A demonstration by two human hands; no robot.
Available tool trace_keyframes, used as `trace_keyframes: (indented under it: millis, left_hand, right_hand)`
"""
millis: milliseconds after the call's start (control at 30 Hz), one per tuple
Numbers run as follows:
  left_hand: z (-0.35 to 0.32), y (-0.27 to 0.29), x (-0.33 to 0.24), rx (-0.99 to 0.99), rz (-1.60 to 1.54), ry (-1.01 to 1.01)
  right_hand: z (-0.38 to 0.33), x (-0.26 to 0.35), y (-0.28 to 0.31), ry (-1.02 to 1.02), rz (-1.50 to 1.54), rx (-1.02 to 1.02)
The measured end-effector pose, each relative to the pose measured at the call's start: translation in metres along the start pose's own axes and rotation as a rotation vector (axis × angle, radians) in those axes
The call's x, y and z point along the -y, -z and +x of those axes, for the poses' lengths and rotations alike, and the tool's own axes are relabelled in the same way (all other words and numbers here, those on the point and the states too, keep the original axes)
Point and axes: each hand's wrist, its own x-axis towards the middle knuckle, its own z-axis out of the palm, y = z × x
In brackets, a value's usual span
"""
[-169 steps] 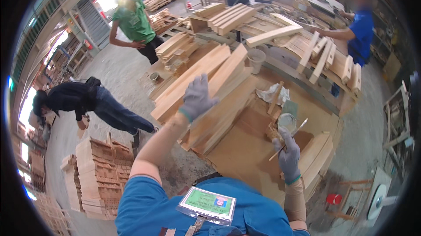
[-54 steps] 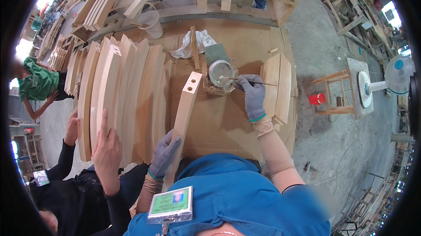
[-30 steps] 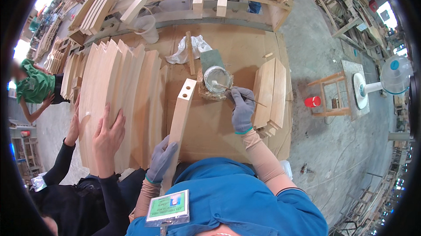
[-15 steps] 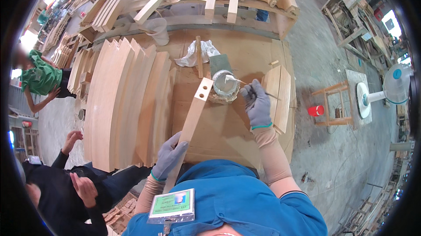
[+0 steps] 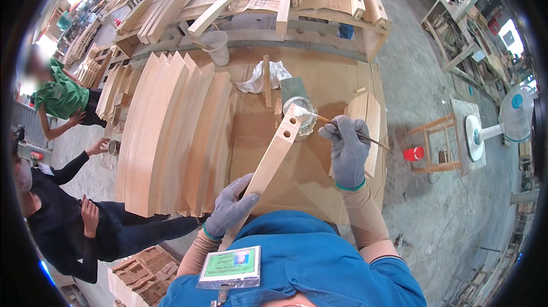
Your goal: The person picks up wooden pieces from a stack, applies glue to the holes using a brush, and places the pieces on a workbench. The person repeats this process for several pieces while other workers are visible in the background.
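The gloved fingers of the right hand [image 5: 346, 150], right of the frame's centre, pinch a thin brush [image 5: 342, 128] whose white-tipped end reaches left to the top end of a long wooden slat [image 5: 273, 158]. The left hand [image 5: 229, 208], low in the middle of the frame, is clenched around the slat's lower part, holding it tilted so that its upper end, with two round holes, points toward the frame's centre. Just behind that end stands a small clear jar [image 5: 302, 114] on the brown workbench [image 5: 319, 79]; white stuff shows at its rim, though how full it is cannot be told. A crumpled white cloth [image 5: 264, 76] lies above it, beside a narrow wooden stick [image 5: 266, 80]. A white plastic bucket [image 5: 216, 47] stands further up, left of the cloth; its contents cannot be seen. A broad stack of curved wooden boards [image 5: 171, 136] fills the bench's left side. A red cup [image 5: 414, 153] sits on a wooden stool [image 5: 435, 141] at the right of the frame
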Motion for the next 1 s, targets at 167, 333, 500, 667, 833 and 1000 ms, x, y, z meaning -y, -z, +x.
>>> trace_keyframes:
  millis: [167, 333, 500, 667, 833, 1000]
  left_hand:
    - [-0.004, 0.000, 0.003, 0.007, -0.006, -0.008]
    - [-0.007, 0.000, 0.007, 0.027, -0.018, -0.049]
    - [-0.011, -0.002, 0.002, 0.004, 0.009, -0.038]
    - [-0.015, -0.003, -0.001, -0.013, -0.020, 0.009]
    - [-0.014, 0.000, 0.003, 0.025, -0.009, -0.013]
    - [-0.015, -0.001, 0.003, 0.044, -0.037, -0.024]
  right_hand:
    - [-0.008, 0.005, 0.002, -0.057, -0.021, 0.061]
    - [-0.013, 0.009, 0.003, -0.056, -0.026, 0.122]
    - [-0.018, 0.009, 0.007, 0.056, -0.163, 0.227]
    - [-0.029, 0.012, 0.004, 0.015, -0.108, 0.309]
    - [-0.041, 0.009, 0.004, -0.023, -0.096, 0.298]
    - [-0.050, 0.013, -0.003, -0.115, 0.011, 0.269]
